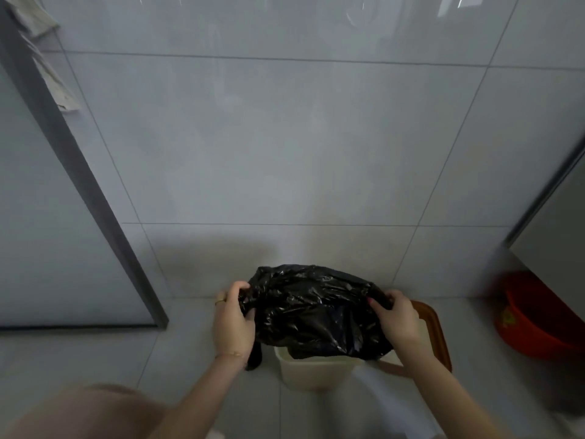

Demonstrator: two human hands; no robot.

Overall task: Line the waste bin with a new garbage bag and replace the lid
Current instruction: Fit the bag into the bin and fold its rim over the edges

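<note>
Garbage bag (313,312) over the waste bin (311,372), lid (433,331) behind-right, basin (538,318) far right by the wall

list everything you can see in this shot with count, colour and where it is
garbage bag: one, black, held spread over the waste bin, between both hands
waste bin: one, cream, on the floor at bottom centre, under the bag
lid: one, brown-rimmed, at the bin's right side, partly hidden by the right arm
basin: one, red-orange, on the floor at far right
wall tiles: several, pale grey, filling the upper frame
door frame: one, dark grey, slanting down the left
ring: one, gold-coloured, on a finger of the left hand
left hand: one, grips the bag's left edge
right hand: one, grips the bag's right edge
</note>
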